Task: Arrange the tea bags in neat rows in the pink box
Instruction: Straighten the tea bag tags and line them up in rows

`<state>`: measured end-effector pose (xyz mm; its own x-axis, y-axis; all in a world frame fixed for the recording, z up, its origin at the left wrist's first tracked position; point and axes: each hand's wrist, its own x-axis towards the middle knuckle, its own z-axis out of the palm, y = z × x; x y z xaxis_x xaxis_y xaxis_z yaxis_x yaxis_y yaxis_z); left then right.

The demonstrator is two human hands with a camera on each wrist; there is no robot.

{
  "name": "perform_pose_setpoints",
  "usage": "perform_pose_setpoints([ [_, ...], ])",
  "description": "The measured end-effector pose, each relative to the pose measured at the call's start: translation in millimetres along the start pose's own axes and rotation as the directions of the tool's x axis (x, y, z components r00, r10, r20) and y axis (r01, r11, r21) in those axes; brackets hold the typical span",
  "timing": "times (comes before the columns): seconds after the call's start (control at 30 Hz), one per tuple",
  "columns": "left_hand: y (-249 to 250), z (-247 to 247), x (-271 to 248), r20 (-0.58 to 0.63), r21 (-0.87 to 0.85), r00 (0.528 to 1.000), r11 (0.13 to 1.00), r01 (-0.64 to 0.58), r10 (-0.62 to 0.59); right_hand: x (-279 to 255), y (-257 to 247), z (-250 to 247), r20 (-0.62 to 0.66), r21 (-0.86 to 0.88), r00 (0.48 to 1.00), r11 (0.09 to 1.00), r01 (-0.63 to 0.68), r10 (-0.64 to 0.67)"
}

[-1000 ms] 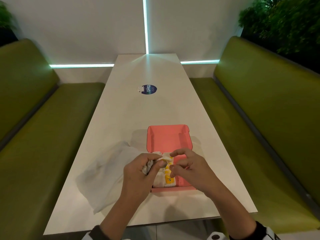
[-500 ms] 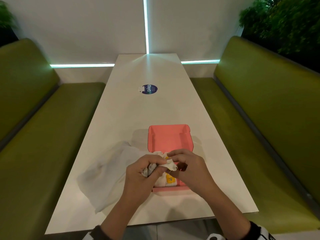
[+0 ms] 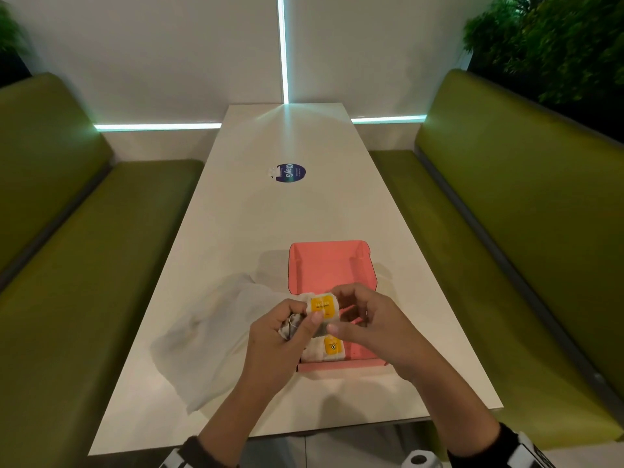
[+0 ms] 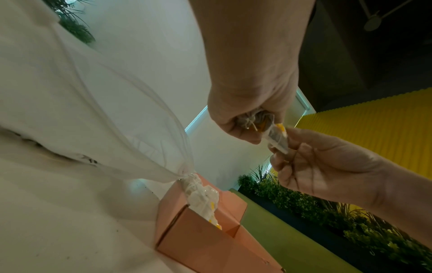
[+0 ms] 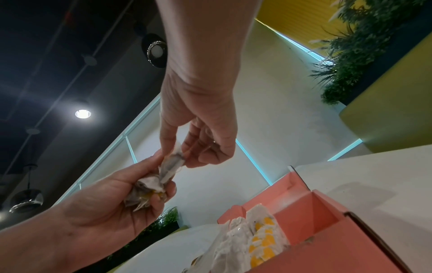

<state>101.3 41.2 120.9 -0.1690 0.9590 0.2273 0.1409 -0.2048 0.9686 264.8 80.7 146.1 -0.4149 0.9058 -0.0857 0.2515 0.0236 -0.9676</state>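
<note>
The open pink box [image 3: 329,271] lies on the white table, with a row of tea bags [image 3: 332,349] with yellow tags along its near left side. My left hand [image 3: 305,320] hovers over the box's near left corner and grips a crumpled bunch of tea bags [image 5: 147,190]. My right hand [image 3: 341,319] is just to its right and pinches one tea bag [image 3: 322,307] that sticks up from the bunch, yellow tag facing me. The left thumb still touches this bag. The same pinch shows in the left wrist view on the single tea bag [image 4: 277,138].
A clear plastic bag [image 3: 216,332] lies crumpled on the table [image 3: 287,214] left of the box, one corner hanging into it. A round blue sticker [image 3: 290,172] marks the table further away. Green benches [image 3: 506,231] run along both sides.
My right hand has gone from the row in the box to the bunch in my left hand and drawn one tea bag up, so its yellow tag now shows.
</note>
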Motion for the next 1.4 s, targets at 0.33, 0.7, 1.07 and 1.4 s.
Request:
perform_pose_setpoints([
  [0.33, -14, -1, 0, 0.083, 0.103, 0.997, 0.995, 0.001, -0.010, 2, -4, -7, 0.011, -0.138, 1.000, 0.990, 0.007, -0.006],
  [0.7, -38, -5, -4, 0.252, 0.719, 0.933, 0.695, -0.004, -0.256, 36, 26, -21, -0.169, -0.647, 0.985, 0.751, -0.132, 0.027],
  [1.07, -51, -2, -11, 0.332, 0.817, 0.886, 0.569, -0.098, -0.324, 67, 61, -6, -0.191, -0.743, 0.967, 0.618, -0.256, 0.170],
  [1.4, -50, -2, -14, 0.327, 0.816, 0.895, 0.569, -0.105, -0.304, 73, 61, 0, -0.259, -0.746, 0.958, 0.604, -0.280, 0.124],
])
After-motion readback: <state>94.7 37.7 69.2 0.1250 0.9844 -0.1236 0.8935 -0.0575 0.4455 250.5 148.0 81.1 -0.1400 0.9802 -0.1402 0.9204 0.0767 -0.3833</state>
